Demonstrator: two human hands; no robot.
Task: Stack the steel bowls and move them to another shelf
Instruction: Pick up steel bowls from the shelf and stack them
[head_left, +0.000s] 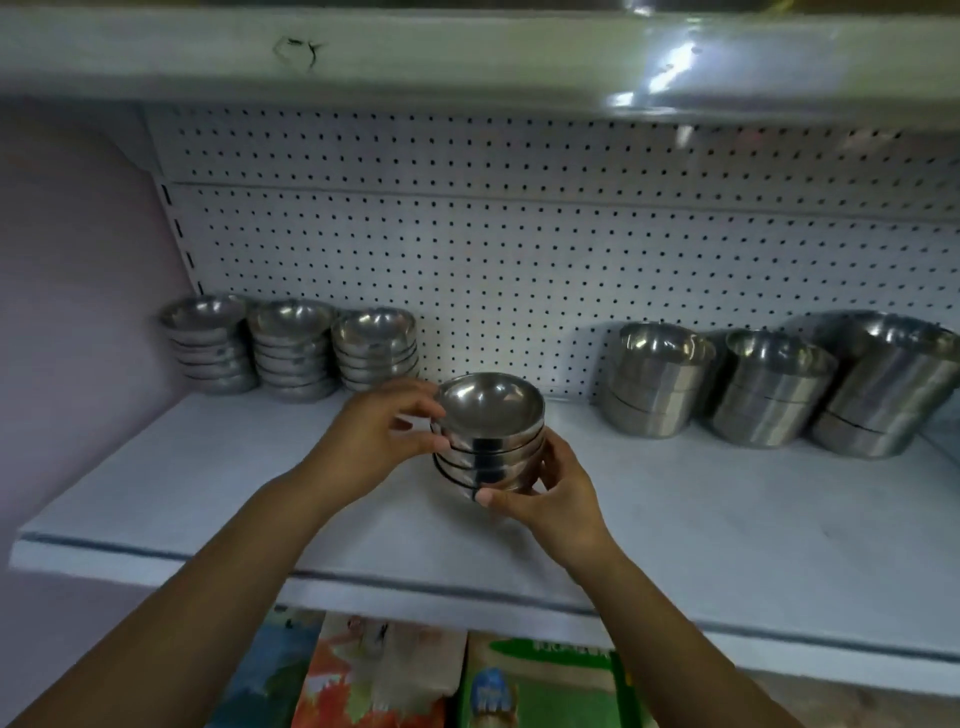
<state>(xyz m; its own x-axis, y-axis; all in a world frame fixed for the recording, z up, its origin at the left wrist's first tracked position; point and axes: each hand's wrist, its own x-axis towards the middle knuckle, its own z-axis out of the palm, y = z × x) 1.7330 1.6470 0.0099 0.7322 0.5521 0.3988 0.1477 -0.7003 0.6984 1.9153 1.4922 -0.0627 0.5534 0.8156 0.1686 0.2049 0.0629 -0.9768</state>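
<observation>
Both hands (379, 436) (556, 499) clasp a stack of round, shiny steel bowls (488, 441).

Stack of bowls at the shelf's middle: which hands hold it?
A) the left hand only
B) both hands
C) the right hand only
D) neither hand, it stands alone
B: the left hand pinches the upper bowls of the stack of bowls from one side, and the right hand curls round its lower part from the other.
</observation>
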